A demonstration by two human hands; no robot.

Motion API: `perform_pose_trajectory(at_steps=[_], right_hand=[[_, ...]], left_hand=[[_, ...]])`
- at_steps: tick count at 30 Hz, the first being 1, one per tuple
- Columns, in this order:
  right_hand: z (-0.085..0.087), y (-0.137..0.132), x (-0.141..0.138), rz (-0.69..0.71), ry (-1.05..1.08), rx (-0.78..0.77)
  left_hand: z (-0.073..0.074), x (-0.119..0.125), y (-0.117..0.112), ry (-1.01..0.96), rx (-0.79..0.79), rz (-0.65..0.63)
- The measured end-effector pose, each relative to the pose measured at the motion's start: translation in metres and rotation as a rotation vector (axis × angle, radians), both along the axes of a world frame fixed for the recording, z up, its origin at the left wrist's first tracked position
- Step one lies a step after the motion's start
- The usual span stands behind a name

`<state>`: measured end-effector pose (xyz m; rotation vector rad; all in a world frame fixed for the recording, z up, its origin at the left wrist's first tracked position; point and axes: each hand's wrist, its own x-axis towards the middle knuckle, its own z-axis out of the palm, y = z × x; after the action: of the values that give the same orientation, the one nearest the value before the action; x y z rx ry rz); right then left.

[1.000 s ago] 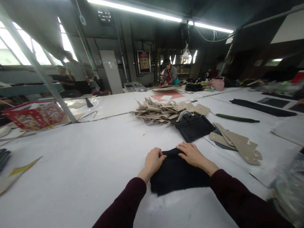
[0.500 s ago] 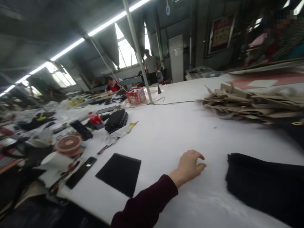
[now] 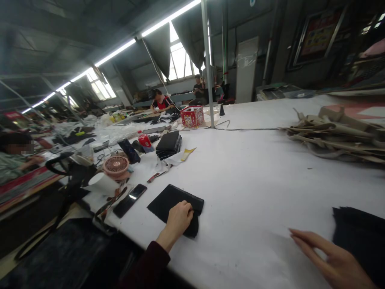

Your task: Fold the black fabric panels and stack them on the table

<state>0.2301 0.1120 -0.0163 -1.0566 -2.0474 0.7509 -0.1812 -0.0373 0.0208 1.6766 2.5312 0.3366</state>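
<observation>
My left hand (image 3: 178,221), in a dark maroon sleeve, grips the right side of a black fabric piece (image 3: 165,200) on the white tabletop. The piece buckles under the closed fingers, and its far edge lies flat. At the lower right, my right hand (image 3: 333,255) hovers above the table with its fingers stretched out and nothing visible in them. Beside that hand is a pile of black fabric (image 3: 357,233), cut off by the frame's edge.
Left of the fabric piece lie a phone (image 3: 130,200), a pink fan (image 3: 116,166) and a white roll (image 3: 102,184). Farther back stand a stack of black pieces (image 3: 169,143), a red-labelled bottle (image 3: 144,141), a red box (image 3: 191,116) and a pole (image 3: 209,72). Beige fabric (image 3: 339,132) is heaped at right. Several people work beyond.
My left hand has moved left from mid-table and taken hold of the black fabric piece. My right hand has come into view at the lower right. The view has turned left.
</observation>
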Motion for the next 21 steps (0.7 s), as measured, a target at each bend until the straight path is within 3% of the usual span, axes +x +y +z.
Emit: perform_pose_trajectory(at_steps=[4, 8, 15, 21], right_hand=[[0.02, -0.04, -0.095, 0.393, -0.081, -0.224], [0.022, -0.071, -0.162, 0.571, -0.119, -0.175], [0.004, -0.079, -0.205, 0.514, -0.243, 0.024], [0.01, -0.1, -0.225, 0.553, -0.4, 0.216]], left_hand=[[0.001, -0.004, 0.0, -0.035, 0.014, -0.024], [0.008, -0.011, -0.012, -0.111, 0.034, -0.065], [0.016, -0.01, -0.056, -0.304, 0.038, -0.381], [0.005, -0.014, -0.069, -0.361, 0.019, -0.38]])
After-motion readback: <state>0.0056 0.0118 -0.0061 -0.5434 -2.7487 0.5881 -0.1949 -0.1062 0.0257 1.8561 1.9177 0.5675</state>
